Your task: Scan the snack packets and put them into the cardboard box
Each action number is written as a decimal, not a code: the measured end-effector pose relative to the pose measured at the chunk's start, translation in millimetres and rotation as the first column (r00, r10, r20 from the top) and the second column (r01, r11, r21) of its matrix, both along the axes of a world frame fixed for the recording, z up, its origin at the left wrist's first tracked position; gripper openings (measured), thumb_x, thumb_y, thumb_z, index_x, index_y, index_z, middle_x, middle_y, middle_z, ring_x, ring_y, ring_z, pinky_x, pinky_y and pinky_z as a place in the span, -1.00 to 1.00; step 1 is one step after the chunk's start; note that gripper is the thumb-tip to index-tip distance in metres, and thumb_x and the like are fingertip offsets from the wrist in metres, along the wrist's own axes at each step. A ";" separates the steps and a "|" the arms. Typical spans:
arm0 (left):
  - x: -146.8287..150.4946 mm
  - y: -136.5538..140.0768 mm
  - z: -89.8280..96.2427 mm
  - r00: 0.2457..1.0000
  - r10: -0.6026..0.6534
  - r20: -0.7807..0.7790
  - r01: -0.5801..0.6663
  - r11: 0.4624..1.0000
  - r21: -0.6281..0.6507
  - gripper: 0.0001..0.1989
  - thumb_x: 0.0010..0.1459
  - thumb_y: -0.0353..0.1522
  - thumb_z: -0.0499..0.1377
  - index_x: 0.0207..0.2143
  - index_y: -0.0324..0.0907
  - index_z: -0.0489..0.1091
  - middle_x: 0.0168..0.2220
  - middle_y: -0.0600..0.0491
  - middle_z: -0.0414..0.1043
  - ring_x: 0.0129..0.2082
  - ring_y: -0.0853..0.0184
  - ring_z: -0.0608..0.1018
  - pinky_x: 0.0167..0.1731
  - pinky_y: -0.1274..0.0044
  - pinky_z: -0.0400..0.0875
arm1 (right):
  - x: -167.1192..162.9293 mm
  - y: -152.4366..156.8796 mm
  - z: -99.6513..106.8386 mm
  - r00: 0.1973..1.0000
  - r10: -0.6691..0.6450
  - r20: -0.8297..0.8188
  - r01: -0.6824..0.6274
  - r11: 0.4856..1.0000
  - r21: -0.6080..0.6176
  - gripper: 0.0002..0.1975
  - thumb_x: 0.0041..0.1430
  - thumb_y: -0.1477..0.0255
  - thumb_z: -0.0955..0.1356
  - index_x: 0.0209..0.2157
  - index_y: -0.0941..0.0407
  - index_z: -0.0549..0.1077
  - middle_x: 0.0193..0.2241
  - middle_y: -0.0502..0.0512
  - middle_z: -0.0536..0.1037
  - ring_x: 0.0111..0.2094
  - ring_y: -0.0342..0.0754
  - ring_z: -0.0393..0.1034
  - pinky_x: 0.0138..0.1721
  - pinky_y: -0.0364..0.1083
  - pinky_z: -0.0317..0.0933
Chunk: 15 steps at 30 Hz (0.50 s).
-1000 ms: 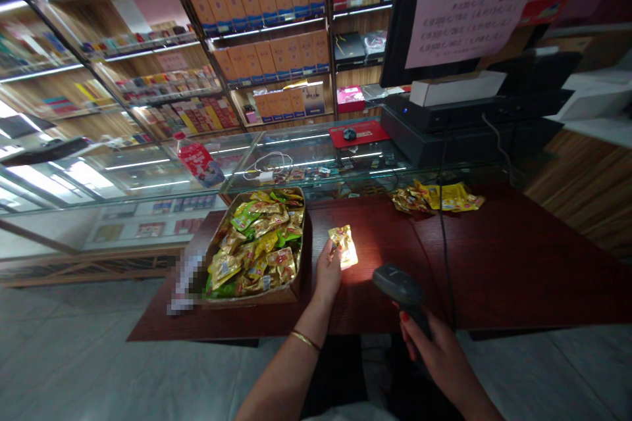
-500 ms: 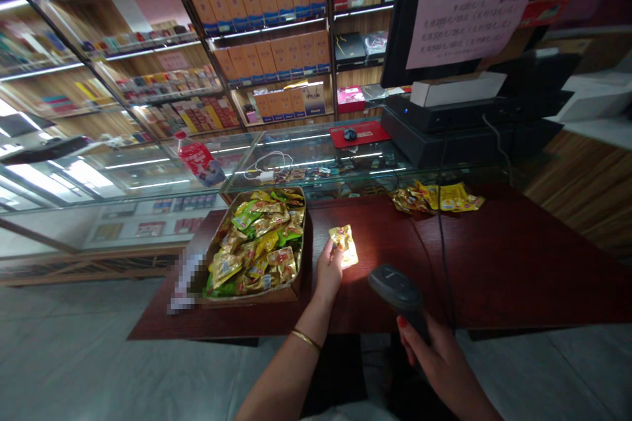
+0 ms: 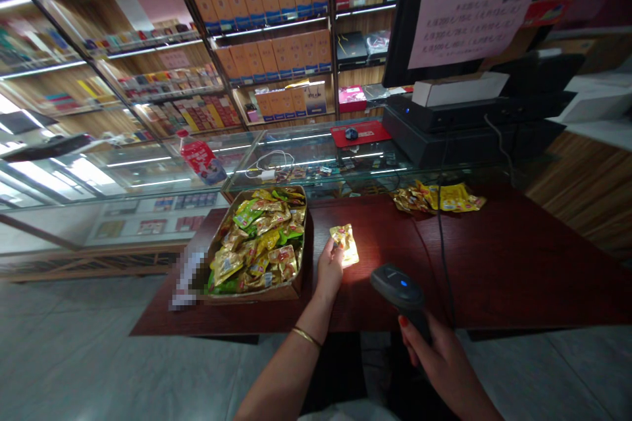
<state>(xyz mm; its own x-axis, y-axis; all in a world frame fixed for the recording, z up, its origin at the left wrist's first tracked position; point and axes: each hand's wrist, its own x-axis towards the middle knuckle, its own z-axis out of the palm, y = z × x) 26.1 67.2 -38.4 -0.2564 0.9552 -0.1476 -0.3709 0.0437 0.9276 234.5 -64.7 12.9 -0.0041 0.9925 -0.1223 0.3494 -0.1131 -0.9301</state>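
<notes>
A small gold snack packet (image 3: 349, 250) is pinched in my left hand (image 3: 330, 268), just above the dark red wooden table, and bright light falls across it. My right hand (image 3: 434, 348) grips the handle of a dark barcode scanner (image 3: 399, 288), whose head points at the packet and shows a small blue light. To the left of my left hand stands a cardboard box (image 3: 300, 286) heaped with gold, yellow and green snack packets (image 3: 264, 237).
More yellow and gold packets (image 3: 439, 197) lie at the table's back. A cable (image 3: 442, 256) runs across the tabletop. Behind are a glass counter (image 3: 316, 145) with a mouse (image 3: 351, 134), a red bottle (image 3: 200, 156) and a monitor bearing a pink paper sign (image 3: 474, 6).
A blue light now shows on top of the scanner, where it was dark before. Both hands stay nearly in place, still holding the packet and the scanner.
</notes>
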 end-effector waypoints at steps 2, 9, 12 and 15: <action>1.1 0.0 -0.4 1.000 -0.022 -0.004 0.022 1.000 -0.009 -0.46 0.08 -0.17 0.37 0.09 -0.17 0.49 -0.13 -0.10 0.65 -0.20 0.15 0.67 -0.13 0.36 0.57 | 1.4 -1.5 -2.3 0.998 0.058 -0.010 -0.058 0.998 -0.027 -0.55 0.22 -0.08 0.29 -0.40 0.02 0.44 -0.66 -0.05 0.40 -0.58 -0.03 0.35 -0.49 -0.10 0.25; 2.1 -1.8 -4.7 0.998 0.029 -0.062 -0.025 0.998 0.051 -0.52 0.10 -0.18 0.35 0.05 -0.16 0.52 -0.09 -0.06 0.63 -0.14 0.17 0.64 -0.11 0.42 0.54 | 5.5 -1.1 -15.1 0.998 0.061 0.020 -0.061 0.998 -0.022 -0.52 0.21 -0.11 0.28 -0.43 0.02 0.44 -0.64 -0.02 0.42 -0.55 -0.03 0.36 -0.45 -0.10 0.26; 2.2 -2.2 -5.8 0.997 0.022 -0.072 -0.017 0.998 0.068 -0.52 0.10 -0.15 0.35 0.05 -0.15 0.52 -0.08 -0.04 0.62 -0.13 0.19 0.63 -0.10 0.43 0.53 | 6.0 -0.8 -16.8 0.998 0.054 0.018 -0.053 0.998 -0.031 -0.52 0.19 -0.11 0.29 -0.41 0.02 0.45 -0.65 -0.03 0.43 -0.55 -0.03 0.37 -0.45 -0.11 0.28; 3.1 -1.3 -7.5 0.996 0.031 -0.079 -0.024 0.996 0.089 -0.52 0.11 -0.13 0.34 0.04 -0.15 0.51 -0.08 -0.04 0.61 -0.13 0.21 0.63 -0.11 0.45 0.52 | 6.3 -1.9 -17.0 0.999 0.035 0.008 -0.035 0.999 -0.030 -0.54 0.19 -0.10 0.30 -0.38 0.02 0.44 -0.63 -0.04 0.45 -0.53 -0.03 0.39 -0.45 -0.12 0.29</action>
<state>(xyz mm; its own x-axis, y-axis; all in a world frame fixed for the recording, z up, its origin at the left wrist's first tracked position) 29.2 65.8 -45.9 -0.2903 0.9560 -0.0409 -0.2948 -0.0487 0.9543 240.8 -66.6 -4.2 -0.0378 0.9876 -0.1524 0.3620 -0.1286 -0.9232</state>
